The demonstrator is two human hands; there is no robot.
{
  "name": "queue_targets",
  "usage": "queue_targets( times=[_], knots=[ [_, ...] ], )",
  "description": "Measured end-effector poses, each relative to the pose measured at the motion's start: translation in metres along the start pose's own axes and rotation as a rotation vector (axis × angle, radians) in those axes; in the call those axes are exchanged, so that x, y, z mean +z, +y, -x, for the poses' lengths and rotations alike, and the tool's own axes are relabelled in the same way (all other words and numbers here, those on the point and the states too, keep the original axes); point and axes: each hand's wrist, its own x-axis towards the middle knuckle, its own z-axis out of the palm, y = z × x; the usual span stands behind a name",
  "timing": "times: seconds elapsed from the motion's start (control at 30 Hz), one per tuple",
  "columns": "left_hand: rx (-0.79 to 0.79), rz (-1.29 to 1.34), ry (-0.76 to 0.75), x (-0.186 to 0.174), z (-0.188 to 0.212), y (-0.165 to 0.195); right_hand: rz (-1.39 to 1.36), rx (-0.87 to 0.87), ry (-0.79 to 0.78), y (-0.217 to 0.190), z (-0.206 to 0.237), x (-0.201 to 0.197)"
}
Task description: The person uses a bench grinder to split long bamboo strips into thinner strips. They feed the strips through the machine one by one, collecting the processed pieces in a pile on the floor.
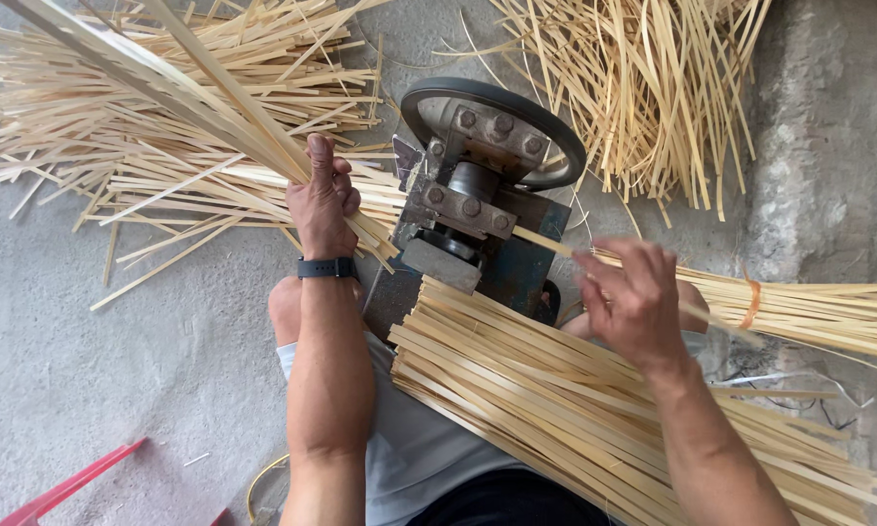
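Loose strips and bundle flank machine between hands.

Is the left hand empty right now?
No, the left hand is closed around a bunch of bamboo strips that fans up and away beside the machine.

Pale straw-yellow bamboo strips upper left & upper right. Dk grey metal machine w/ black wheel rim, centre. Black watch. Orange band on right bundle. Red plastic piece btm left. Grey concrete floor.
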Motion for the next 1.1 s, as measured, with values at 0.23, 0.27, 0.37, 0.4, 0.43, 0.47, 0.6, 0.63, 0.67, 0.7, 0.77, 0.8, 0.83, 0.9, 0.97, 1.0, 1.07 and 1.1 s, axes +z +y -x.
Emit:
queue_targets(
  times=[0.23,0.27,0.37,0.4,0.43,0.47,0.6,0.63,0.67,0.7,0.77,0.8,0.83,0.9,0.97,1.0,1.07,1.1],
  knots=[
    [0.002,0.010,-0.013,0.000,-0.001,-0.003,-0.518,0.537,-0.629,-0.020,0.040,-0.007],
    [-0.002,0.000,-0.004,-0.001,0.000,-0.003,-0.482,0.523,-0.589,-0.019,0.046,-0.006],
    [-0.008,-0.009,-0.006,0.000,-0.001,-0.003,-0.424,0.515,-0.493,-0.008,0.066,-0.006],
    [-0.007,0.003,-0.013,0.000,-0.001,-0.003,-0.439,0.529,-0.489,-0.002,0.071,-0.007],
    [-0.007,0.015,-0.014,0.000,0.000,-0.003,-0.457,0.542,-0.490,0.004,0.075,-0.009],
    [-0.009,0.009,-0.009,-0.001,0.000,-0.003,-0.439,0.467,-0.439,0.011,0.079,-0.014],
    [-0.002,0.005,-0.006,-0.001,0.000,-0.002,-0.407,0.439,-0.268,0.039,0.079,-0.039],
    [0.001,0.006,-0.008,-0.001,0.000,-0.002,-0.411,0.501,-0.235,0.045,0.076,-0.047],
    [-0.001,0.005,-0.001,-0.001,-0.001,-0.002,-0.353,0.515,-0.213,0.050,0.071,-0.053],
    [-0.005,0.004,0.006,-0.001,-0.001,-0.003,-0.294,0.530,-0.192,0.054,0.066,-0.059],
    [-0.007,0.002,0.005,0.000,-0.001,-0.003,-0.184,0.487,-0.183,0.059,0.052,-0.063],
    [-0.007,0.002,-0.005,0.000,-0.001,-0.004,-0.132,0.433,-0.195,0.060,0.044,-0.060],
    [-0.005,0.002,-0.016,0.001,-0.002,-0.004,-0.081,0.377,-0.205,0.060,0.034,-0.057],
    [-0.002,-0.004,-0.035,0.002,-0.001,-0.006,-0.105,0.325,-0.249,0.055,0.013,-0.042],
    [0.004,-0.011,-0.040,0.002,-0.002,-0.006,-0.174,0.237,-0.221,0.044,-0.006,-0.024],
    [0.008,-0.014,-0.038,0.002,-0.002,-0.007,-0.229,0.178,-0.170,0.035,-0.013,-0.015],
    [0.016,-0.027,-0.031,0.001,-0.003,-0.006,-0.240,0.176,-0.156,0.017,-0.021,-0.003],
    [0.020,-0.034,-0.026,0.000,-0.003,-0.006,-0.246,0.178,-0.151,0.011,-0.022,-0.002]
  ],
)
